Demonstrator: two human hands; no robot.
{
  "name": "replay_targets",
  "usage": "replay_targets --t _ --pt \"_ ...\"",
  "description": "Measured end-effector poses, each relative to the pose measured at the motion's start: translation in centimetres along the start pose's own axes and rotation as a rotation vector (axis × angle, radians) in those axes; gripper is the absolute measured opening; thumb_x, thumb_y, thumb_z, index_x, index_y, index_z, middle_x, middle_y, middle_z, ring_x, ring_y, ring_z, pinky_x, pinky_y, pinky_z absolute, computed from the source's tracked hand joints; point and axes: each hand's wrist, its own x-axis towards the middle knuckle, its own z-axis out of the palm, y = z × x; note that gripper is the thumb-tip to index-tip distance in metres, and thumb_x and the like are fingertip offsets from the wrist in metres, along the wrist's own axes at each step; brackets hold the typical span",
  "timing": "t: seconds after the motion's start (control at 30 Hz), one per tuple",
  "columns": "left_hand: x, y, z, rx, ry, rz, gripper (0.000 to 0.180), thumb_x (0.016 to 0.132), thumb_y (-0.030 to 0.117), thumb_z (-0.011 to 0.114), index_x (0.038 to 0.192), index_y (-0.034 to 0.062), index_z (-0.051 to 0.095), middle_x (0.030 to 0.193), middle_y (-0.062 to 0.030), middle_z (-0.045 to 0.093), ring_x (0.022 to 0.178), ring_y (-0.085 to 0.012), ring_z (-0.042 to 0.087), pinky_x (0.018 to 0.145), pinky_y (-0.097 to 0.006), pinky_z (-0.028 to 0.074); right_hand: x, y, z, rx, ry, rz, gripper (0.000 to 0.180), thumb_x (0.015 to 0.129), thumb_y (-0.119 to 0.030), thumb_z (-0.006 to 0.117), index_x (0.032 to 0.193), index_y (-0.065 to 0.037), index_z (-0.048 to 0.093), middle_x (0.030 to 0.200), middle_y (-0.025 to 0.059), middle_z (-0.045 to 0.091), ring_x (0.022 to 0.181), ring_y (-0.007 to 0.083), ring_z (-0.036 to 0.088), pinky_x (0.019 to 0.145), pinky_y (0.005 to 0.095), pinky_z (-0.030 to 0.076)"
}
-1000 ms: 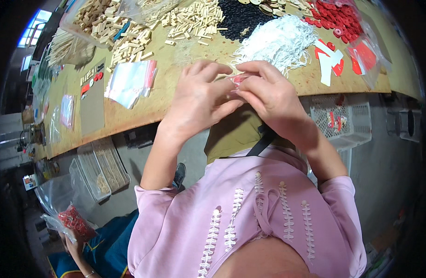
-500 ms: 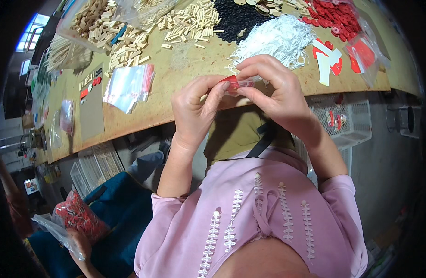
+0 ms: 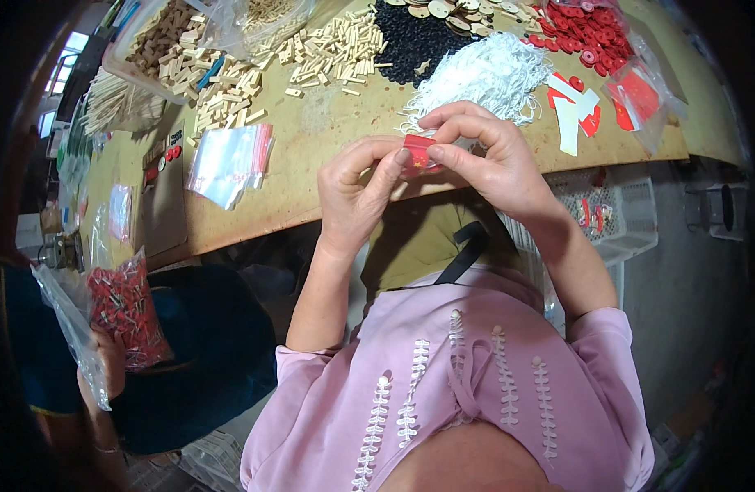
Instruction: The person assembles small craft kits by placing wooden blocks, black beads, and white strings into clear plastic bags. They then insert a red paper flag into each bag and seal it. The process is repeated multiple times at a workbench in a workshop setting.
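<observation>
Above the near table edge, both hands pinch a small see-through plastic bag (image 3: 418,154) with red showing on it and small yellow marks. My left hand (image 3: 357,190) grips its left side between thumb and curled fingers. On the right side, my right hand (image 3: 494,164) holds it with the thumb, its fingers arched over the top. Parts of the bag are hidden behind the fingers. Just beyond the hands lies a heap of white strings (image 3: 484,78). A stack of flat plastic bags (image 3: 228,164) lies left of my left hand.
Across the table are wooden blocks (image 3: 230,90), wooden sticks (image 3: 332,49), black pieces (image 3: 418,45), red discs (image 3: 586,33) and white-and-red cutouts (image 3: 567,123). A white crate (image 3: 631,213) sits below at right. At left, a co-worker's hand (image 3: 107,365) holds a bag of red pieces (image 3: 127,312).
The small bag has tilted, showing more of its red face, and my left hand has shifted slightly right. The co-worker and the bag of red pieces have moved up and nearer the table.
</observation>
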Motion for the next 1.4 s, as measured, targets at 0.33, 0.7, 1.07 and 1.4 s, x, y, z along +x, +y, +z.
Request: replay_targets --t 0.33,0.7,1.07,1.4 --pt "0.2 1.8 1.2 0.369 0.091 0.277 0.007 0.089 0.0 0.072 0.095 0.0008 0.074 0.092 -0.0148 0.074 0.084 -0.0318 0.072 0.076 -0.039 0.056 0.3 -2.4 -1.4 -0.131 0.015 0.042 0.008 0.094 -0.005 0.067 0.088 0.0 0.068 0.115 0.0125 0.072 0.11 0.0218 0.067 0.098 0.0343 0.05" --pt "-0.2 0.8 2.0 0.174 0.077 0.165 0.004 0.091 0.001 0.071 0.095 0.0004 0.072 0.091 -0.0137 0.073 0.082 -0.0302 0.069 0.075 -0.038 0.055 -1.5 -1.7 -2.5 -0.042 -0.118 0.213 0.007 0.093 -0.001 0.067 0.095 0.004 0.071 0.094 0.0084 0.071 0.089 0.0125 0.066 0.078 0.0279 0.053" --pt "0.0 2.5 3.9 0.408 0.183 0.484 0.014 0.084 -0.004 0.072 0.094 0.003 0.066 0.087 -0.0112 0.068 0.078 -0.032 0.064 0.07 -0.04 0.051 -2.2 -2.2 -2.7 0.01 -0.152 0.136 0.003 0.09 0.0 0.07 0.091 0.003 0.069 0.098 0.0084 0.069 0.086 0.0152 0.065 0.076 0.0287 0.053" --pt "-0.8 1.4 3.9 0.281 0.19 0.23 0.008 0.088 -0.005 0.069 0.091 0.0014 0.066 0.081 -0.0142 0.062 0.072 -0.0312 0.062 0.065 -0.038 0.049 -1.7 -2.6 -2.0 -0.245 -0.165 -0.037 0.017 0.098 -0.007 0.064 0.086 0.004 0.059 0.08 0.0123 0.056 0.074 0.0222 0.054 0.071 0.0352 0.046"
